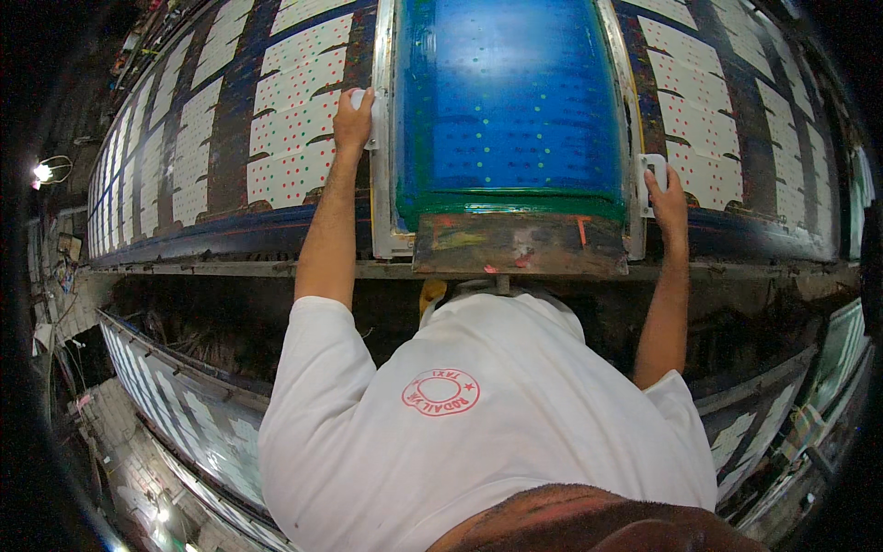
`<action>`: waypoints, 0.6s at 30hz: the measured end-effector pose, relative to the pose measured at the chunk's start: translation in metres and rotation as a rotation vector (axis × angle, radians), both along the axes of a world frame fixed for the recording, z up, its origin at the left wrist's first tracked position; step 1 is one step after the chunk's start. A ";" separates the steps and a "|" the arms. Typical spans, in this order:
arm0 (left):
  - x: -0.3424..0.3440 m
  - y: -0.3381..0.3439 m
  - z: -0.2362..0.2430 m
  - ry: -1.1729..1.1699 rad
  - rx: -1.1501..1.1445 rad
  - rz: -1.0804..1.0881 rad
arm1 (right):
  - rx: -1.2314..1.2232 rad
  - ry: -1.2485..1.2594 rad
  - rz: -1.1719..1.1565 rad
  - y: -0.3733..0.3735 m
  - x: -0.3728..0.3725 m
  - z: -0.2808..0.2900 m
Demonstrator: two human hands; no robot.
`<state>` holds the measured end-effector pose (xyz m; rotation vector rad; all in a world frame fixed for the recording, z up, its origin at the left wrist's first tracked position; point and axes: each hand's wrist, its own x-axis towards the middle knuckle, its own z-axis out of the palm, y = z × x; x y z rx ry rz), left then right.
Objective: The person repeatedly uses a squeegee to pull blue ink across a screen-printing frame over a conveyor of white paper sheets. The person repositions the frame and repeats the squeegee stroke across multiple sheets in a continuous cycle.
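A printing screen (515, 129) with blue mesh and two rows of pale green dots lies on the long table in front of me. Its pale metal frame (383, 202) runs down both sides. My left hand (352, 121) is closed around a white handle (372, 138) on the left side of the frame. On the right side, my right hand (670, 195) grips another white handle (651, 170), thumb and fingers wrapped about it. Across the screen's near end rests a dark, paint-stained squeegee board (524, 244), with a band of green ink (515, 201) along its far edge. Neither hand touches the squeegee.
White printed pieces with red and green dots (299, 115) lie in rows left of the screen, and more dotted pieces (690, 120) lie to the right. A rail (276, 269) edges the table. Another long table (184, 396) stands lower left. A lamp (43, 172) glows far left.
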<state>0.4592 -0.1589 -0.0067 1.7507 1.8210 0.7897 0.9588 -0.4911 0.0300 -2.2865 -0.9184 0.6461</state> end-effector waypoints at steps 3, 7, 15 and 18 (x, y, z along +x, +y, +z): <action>0.001 -0.004 0.005 0.003 -0.041 -0.007 | -0.026 -0.019 -0.015 -0.004 -0.002 -0.002; -0.008 0.005 -0.004 0.070 -0.051 -0.041 | 0.003 0.078 -0.042 -0.005 0.000 -0.008; 0.004 -0.009 0.156 0.012 0.560 -0.425 | 0.032 0.067 -0.036 -0.006 0.007 -0.019; 0.002 -0.076 0.283 -0.252 0.903 -0.730 | 0.036 0.024 -0.013 -0.006 0.004 -0.018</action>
